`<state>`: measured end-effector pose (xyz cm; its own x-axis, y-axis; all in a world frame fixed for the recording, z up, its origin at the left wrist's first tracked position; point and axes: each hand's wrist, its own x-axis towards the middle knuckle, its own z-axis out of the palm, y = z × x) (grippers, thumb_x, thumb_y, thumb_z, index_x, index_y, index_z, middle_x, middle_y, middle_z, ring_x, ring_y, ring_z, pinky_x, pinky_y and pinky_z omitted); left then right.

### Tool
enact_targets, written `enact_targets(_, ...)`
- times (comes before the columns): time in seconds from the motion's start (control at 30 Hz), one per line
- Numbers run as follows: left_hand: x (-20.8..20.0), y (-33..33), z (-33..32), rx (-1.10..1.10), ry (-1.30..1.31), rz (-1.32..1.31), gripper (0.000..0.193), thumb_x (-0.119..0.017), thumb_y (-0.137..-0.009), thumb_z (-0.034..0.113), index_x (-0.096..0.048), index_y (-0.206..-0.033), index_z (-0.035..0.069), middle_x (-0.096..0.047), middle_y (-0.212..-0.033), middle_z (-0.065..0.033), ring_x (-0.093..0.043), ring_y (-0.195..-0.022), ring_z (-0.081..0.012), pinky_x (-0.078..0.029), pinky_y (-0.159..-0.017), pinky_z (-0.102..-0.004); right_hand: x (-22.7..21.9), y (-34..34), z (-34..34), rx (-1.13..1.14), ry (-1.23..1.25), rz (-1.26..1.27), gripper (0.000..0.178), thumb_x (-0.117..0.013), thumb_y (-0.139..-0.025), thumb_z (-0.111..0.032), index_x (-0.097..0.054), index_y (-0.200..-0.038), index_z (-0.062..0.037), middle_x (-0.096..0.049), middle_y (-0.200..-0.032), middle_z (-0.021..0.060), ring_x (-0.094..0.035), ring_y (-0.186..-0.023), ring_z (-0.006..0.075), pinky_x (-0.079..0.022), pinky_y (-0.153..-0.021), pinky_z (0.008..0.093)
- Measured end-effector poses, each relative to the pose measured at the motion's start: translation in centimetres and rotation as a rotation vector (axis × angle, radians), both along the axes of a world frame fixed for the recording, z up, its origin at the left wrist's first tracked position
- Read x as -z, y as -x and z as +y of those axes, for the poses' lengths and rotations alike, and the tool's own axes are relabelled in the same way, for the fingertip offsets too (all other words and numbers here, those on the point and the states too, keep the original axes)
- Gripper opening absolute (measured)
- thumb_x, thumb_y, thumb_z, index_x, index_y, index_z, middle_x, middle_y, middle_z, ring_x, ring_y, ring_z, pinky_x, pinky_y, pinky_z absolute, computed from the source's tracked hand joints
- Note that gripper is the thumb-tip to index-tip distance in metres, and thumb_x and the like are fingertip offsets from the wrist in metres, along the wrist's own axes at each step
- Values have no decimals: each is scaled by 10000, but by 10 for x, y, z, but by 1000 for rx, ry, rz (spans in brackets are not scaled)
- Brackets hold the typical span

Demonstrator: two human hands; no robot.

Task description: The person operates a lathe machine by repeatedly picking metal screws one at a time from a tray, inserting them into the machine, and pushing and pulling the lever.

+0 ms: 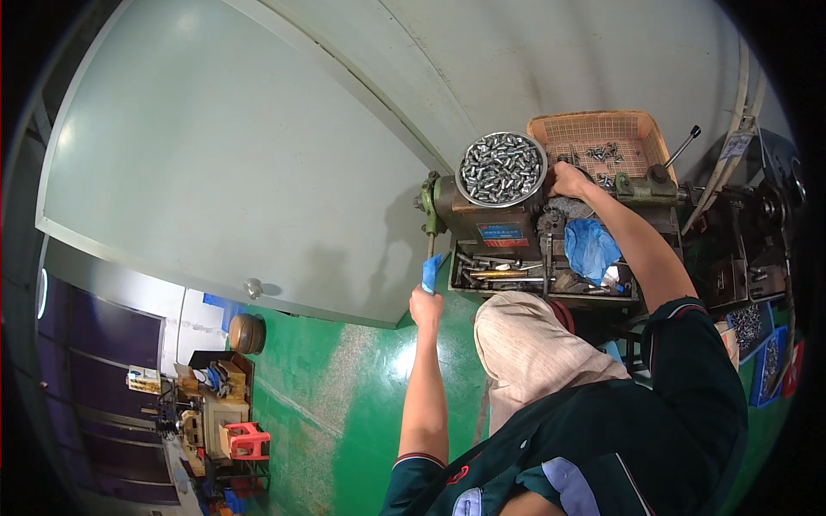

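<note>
My left hand (426, 306) is wrapped round the blue-covered grip of a lever (431, 272) on the left end of a small bench machine (469, 222). My right hand (568, 181) reaches into the gap between a metal bowl (544, 182) and a woven plastic basket (658, 142). Its fingers are bent together, and whatever is at their tips is too small to make out. Shiny small metal parts (502, 168) fill the bowl, which rests on top of the machine. A few similar parts (605, 153) lie in the basket.
Below the machine, a tray (551, 301) holds rods and tools, with a blue cloth (590, 249) at its right. A black-knobbed lever (684, 146) rises at right. Blue bins (766, 370) stand low at far right. A grey door (232, 163) fills the left.
</note>
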<state>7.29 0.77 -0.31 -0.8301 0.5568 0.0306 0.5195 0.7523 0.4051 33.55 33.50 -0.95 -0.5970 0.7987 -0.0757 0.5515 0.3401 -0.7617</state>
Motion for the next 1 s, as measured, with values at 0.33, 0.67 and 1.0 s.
enact_targets(0.33, -3, 60, -5, -41, 176, 28, 197, -596, -683, 97, -651, -856, 22, -638, -871, -197, -620, -850, -339, -492, -748, -414, 12, 0, 1, -6, -95, 51, 243, -695, -575, 15, -644, -813, 22, -656, -739, 125, -604, -682, 187, -470, -665, 318)
enact_targets(0.67, -10, 81, -5, -111, 217, 33, 186, -609, -685, 105, -659, -842, 19, -646, -895, -166, -623, -870, -310, -498, -753, -386, -53, -56, 54, 243, -296, -314, 322, -620, -687, -307, -658, -854, -34, -635, -890, 179, -602, -828, 344, -477, -738, 397)
enact_targets(1.0, 2, 89, -10, -80, 195, 17, 203, -609, -684, 165, -662, -848, 57, -645, -894, -158, -619, -866, -320, -495, -754, -404, -49, -265, 75, 698, -491, -755, 507, -452, -837, -454, -603, -1061, -26, -520, -1201, 132, -297, -1265, 298, -173, -1023, 539)
